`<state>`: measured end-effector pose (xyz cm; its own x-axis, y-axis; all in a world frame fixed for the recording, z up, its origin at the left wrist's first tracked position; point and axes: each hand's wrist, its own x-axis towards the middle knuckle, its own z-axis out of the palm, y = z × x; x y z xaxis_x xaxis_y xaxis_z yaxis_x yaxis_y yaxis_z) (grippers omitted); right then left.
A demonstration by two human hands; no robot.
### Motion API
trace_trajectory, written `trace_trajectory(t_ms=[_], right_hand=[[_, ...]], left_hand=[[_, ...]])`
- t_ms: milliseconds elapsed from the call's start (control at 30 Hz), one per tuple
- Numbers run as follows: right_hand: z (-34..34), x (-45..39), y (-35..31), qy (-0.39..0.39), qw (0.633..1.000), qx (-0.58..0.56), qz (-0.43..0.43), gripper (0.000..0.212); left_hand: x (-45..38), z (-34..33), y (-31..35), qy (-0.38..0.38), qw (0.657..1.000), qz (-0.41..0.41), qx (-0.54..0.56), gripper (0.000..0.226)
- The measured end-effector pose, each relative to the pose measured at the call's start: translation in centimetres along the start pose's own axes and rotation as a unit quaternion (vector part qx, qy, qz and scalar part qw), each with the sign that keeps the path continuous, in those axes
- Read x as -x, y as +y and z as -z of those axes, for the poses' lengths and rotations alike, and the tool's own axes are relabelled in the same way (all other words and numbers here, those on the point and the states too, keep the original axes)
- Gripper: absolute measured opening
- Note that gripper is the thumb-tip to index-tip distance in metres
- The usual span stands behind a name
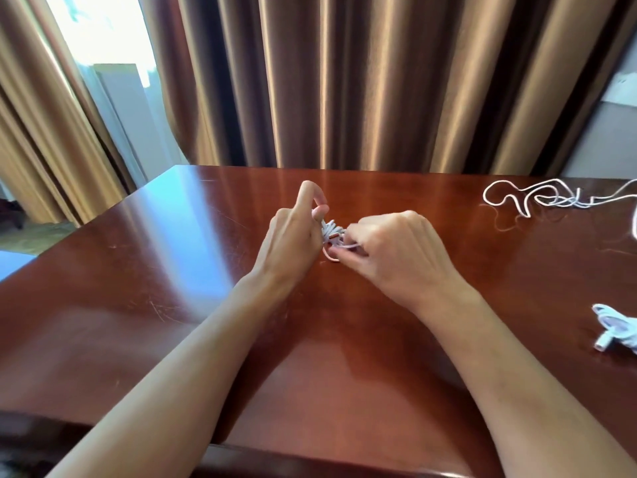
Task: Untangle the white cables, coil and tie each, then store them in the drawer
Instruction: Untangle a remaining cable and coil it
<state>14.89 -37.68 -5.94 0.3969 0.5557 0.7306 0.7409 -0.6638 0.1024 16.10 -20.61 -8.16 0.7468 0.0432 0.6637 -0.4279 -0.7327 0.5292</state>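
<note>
Cable work sits somewhere past the middle, by my reckoning. Between my two hands, above the centre of the table (172,305), I hold a small coiled white cable (331,232). My left hand (293,236) has its grip clamped on one side of the bundle, thumb and forefinger pinching near the top. My right hand (396,250) has its fingers curled round a loose strand that comes off the coil, so its grip is closed on the same cable. It looks to me as if I am winding or tucking that free end to tie the coil off, though the knot itself is hidden between my fingers.

At the right edge of the table lies a bundled white cable (617,329), its plug end pointing towards me; I take that one for finished. Farther back on the right a loose white cable (537,198) sprawls in open loops, not yet coiled. So, as I judge it: one done, one in hand, one untouched, and storing all of them left. No drawer is in view.
</note>
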Motion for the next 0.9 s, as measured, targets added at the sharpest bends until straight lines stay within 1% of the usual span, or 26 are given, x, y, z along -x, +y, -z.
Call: trace_trajectory(t_ms=[100, 167, 200, 233, 300, 367, 433, 500, 600, 633, 667, 733, 800, 833, 900], right_hand=[[0.1, 0.0, 0.5, -0.042, 0.993, -0.110, -0.013, 0.022], [0.1, 0.0, 0.8, -0.087, 0.976, -0.192, -0.059, 0.019], [0.2, 0.0, 0.9, -0.102, 0.960, -0.243, -0.093, 0.019], [0.3, 0.0, 1.1, -0.110, 0.938, -0.303, -0.128, 0.017], [0.8, -0.1, 1.4, -0.115, 0.874, -0.435, -0.185, 0.010], [1.2, -0.1, 2.0, -0.092, 0.817, -0.529, -0.210, 0.007], [1.3, -0.1, 2.5, -0.064, 0.781, -0.578, -0.227, 0.009], [1.1, -0.1, 2.4, -0.052, 0.764, -0.593, -0.249, 0.011], [0.3, 0.1, 2.2, -0.046, 0.737, -0.605, -0.299, 0.010], [0.2, 0.1, 2.2, -0.045, 0.729, -0.607, -0.314, 0.010], [0.0, 0.1, 2.2, -0.043, 0.728, -0.602, -0.324, 0.010], [-0.4, 0.2, 2.5, -0.036, 0.746, -0.577, -0.332, 0.011], [-0.9, 0.3, 2.5, -0.032, 0.768, -0.548, -0.330, 0.006], [-1.2, 0.4, 2.5, -0.028, 0.776, -0.537, -0.329, 0.005], [-1.8, 0.5, 2.2, -0.017, 0.785, -0.525, -0.329, 0.008]], left_hand=[[0.3, 0.1, 0.2, -0.074, 0.996, -0.022, 0.032, 0.008], [0.5, 0.2, 0.6, -0.129, 0.990, -0.022, 0.050, 0.005], [0.5, 0.2, 0.6, -0.145, 0.988, -0.013, 0.059, 0.006], [0.4, 0.3, 0.6, -0.154, 0.985, 0.000, 0.076, 0.009], [0.2, 0.5, 0.7, -0.169, 0.976, 0.044, 0.134, 0.017], [0.0, 0.8, 1.1, -0.205, 0.957, 0.073, 0.192, 0.023], [0.3, 1.0, 1.6, -0.264, 0.928, 0.096, 0.243, 0.023], [0.5, 1.2, 2.1, -0.305, 0.897, 0.134, 0.291, 0.028], [0.6, 1.3, 2.5, -0.314, 0.865, 0.176, 0.351, 0.038], [0.5, 1.4, 2.6, -0.308, 0.855, 0.186, 0.372, 0.042], [0.5, 1.5, 2.6, -0.300, 0.847, 0.197, 0.393, 0.044], [0.4, 1.5, 2.8, -0.272, 0.831, 0.214, 0.436, 0.047], [0.3, 1.4, 3.0, -0.236, 0.809, 0.230, 0.487, 0.042], [0.2, 1.3, 3.1, -0.218, 0.792, 0.239, 0.519, 0.039], [0.0, 1.1, 3.2, -0.191, 0.743, 0.253, 0.589, 0.032]])
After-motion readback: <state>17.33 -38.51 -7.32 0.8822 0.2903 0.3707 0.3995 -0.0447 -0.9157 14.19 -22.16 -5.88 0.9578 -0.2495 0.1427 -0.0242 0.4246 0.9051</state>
